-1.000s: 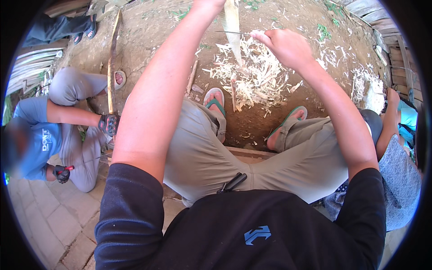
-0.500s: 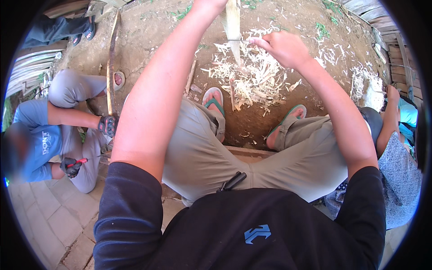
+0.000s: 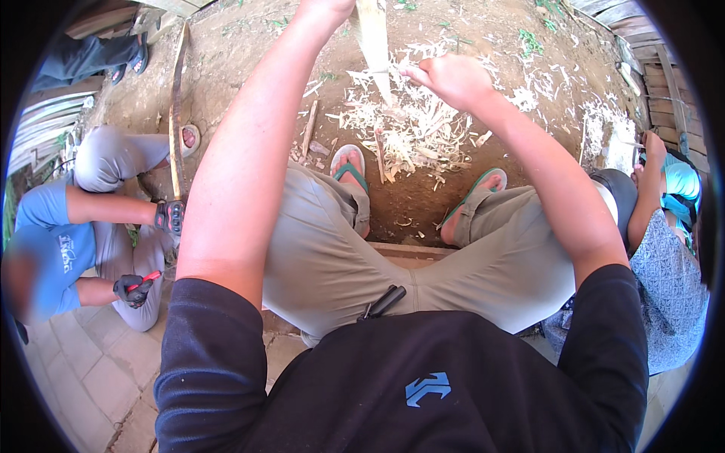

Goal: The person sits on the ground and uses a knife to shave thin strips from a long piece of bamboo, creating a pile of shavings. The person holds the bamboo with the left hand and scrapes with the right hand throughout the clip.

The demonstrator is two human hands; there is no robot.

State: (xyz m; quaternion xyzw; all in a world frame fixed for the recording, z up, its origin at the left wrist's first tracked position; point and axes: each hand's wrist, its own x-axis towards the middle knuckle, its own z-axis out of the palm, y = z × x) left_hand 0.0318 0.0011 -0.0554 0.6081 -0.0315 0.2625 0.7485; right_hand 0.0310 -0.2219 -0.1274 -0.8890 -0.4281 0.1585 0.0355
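At 9 o'clock, far left: co-worker in a blue shirt (image 3: 49,208), with legs bent. At 8 o'clock: grey paving (image 3: 83,370). At 10 o'clock, near the rim: dark trousers (image 3: 91,62) above open sandals. Between 8 and 9 o'clock: gloved hand (image 3: 130,293) of the co-worker, closed on a red tool (image 3: 147,281). At 9 o'clock: second gloved hand (image 3: 171,217), at the lower end of a long curved wooden strip (image 3: 175,143), inclined toward 10 o'clock.

Just before 12 o'clock: short stick (image 3: 310,127) on bare soil (image 3: 249,45). Nearby, at the upper edge: left hand (image 3: 328,7), cut off by the frame; cannot tell the state of the grip. Directly beside, at 12 o'clock: pale tapered strip (image 3: 374,38), narrow tip downward, in front of wood shavings (image 3: 423,132). Below, either side of the shavings: two feet in sandals with green straps.

At 1 o'clock: right hand (image 3: 453,79), grip closed, thumb toward the strip, apparently on a thin blade (image 3: 391,72) set crosswise at the tapered part; nearly edge-on and hard to see. Between 2 and 3 o'clock: second pile of shavings (image 3: 604,124). Just past 3 o'clock: seated person in grey patterned cloth (image 3: 668,291).
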